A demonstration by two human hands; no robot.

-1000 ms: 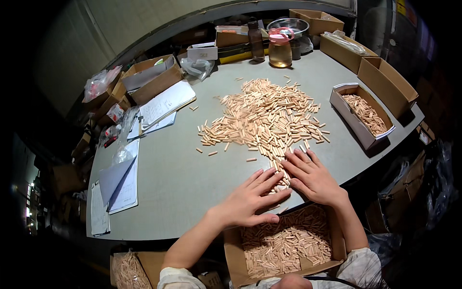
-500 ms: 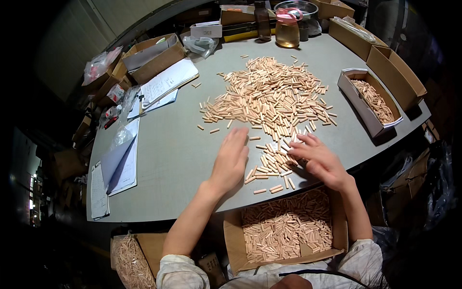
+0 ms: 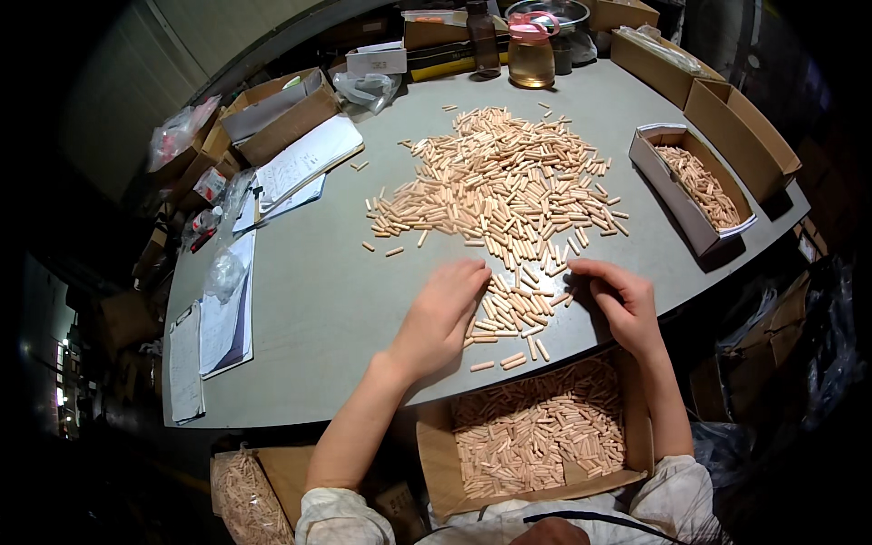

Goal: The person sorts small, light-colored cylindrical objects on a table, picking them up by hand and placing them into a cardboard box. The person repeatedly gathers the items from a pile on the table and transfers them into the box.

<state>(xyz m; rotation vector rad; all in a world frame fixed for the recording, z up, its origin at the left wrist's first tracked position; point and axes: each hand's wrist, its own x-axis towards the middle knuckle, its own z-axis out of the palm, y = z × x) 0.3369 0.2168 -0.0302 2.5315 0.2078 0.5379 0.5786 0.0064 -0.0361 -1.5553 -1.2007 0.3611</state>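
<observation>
Left hand (image 3: 436, 318) was brought beside pegs (image 3: 514, 305), grip indiscernible | right hand (image 3: 629, 295) drawn aside, fingers (image 3: 601, 270) and thumb apart | pegs flanked

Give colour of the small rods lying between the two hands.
Pale tan rods, like light wood; best seen in the head view.

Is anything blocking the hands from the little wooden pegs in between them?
Nothing visible does. The left hand is right beside the near cluster of wooden pegs, and the right hand is close on the other side. Whether either one touches a peg is hard to tell.
</observation>
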